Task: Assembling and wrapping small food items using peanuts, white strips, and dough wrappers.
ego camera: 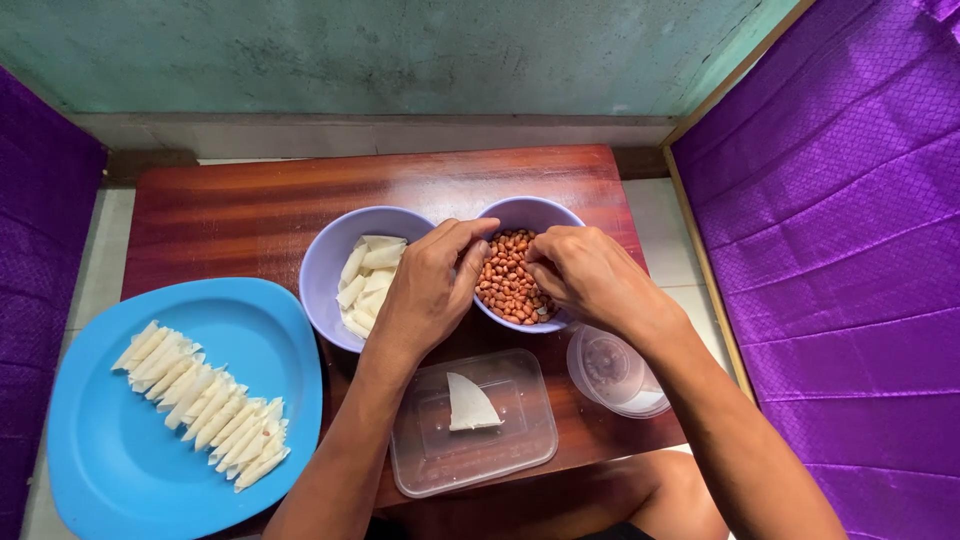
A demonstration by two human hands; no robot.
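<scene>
A lilac bowl [545, 212] of red-brown peanuts [507, 282] sits at the middle of a low wooden table [250, 205]. My left hand [430, 290] hovers over its left rim with fingertips pinched together. My right hand [585, 272] reaches into the peanuts from the right, fingers curled; whether it grips any nuts is hidden. A second lilac bowl [330, 265] to the left holds pale folded dough pieces [365, 280]. Below my hands, a clear rectangular lid [520, 440] carries one triangular dough wrapper [468, 403].
A big blue plate [250, 330] at the left holds a row of several folded pastries [200, 395]. A round clear plastic container [615, 375] sits at the table's right edge. Purple cloth [840, 230] hangs on the right and far left.
</scene>
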